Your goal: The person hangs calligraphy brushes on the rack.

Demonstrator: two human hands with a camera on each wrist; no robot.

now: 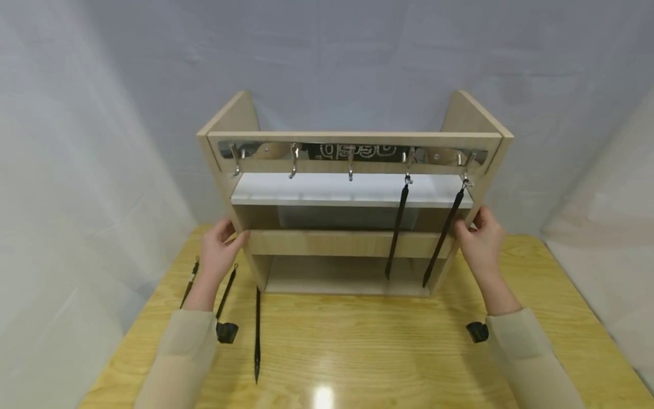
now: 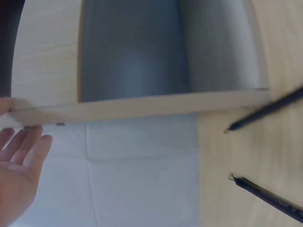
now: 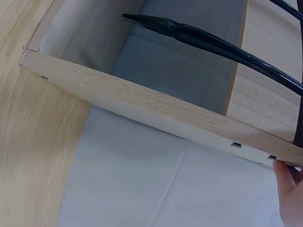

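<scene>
A pale wooden shelf unit [image 1: 334, 243] stands on the table, with a metal hook strip [image 1: 368, 152] across its upper front. My left hand [image 1: 217, 250] grips the edge of its left side panel, thumb at the front and fingers on the outer face. On the opposite side, my right hand [image 1: 480, 241] holds the right side panel in the same way. Two black calligraphy brushes hang by their loops from the rightmost hooks: one brush [image 1: 397, 230] and, beside it, another brush [image 1: 443, 238]. In the right wrist view a brush's dark bristles [image 3: 151, 24] point toward the unit's base.
Left of the unit, a brush [image 1: 258, 335] lies on the wooden table [image 1: 357, 352], its tip toward me. Another brush [image 1: 226, 292] and a brush with a pale band [image 1: 191, 279] lie near my left forearm. Pale sheeting [image 1: 347, 68] hangs behind and at both sides.
</scene>
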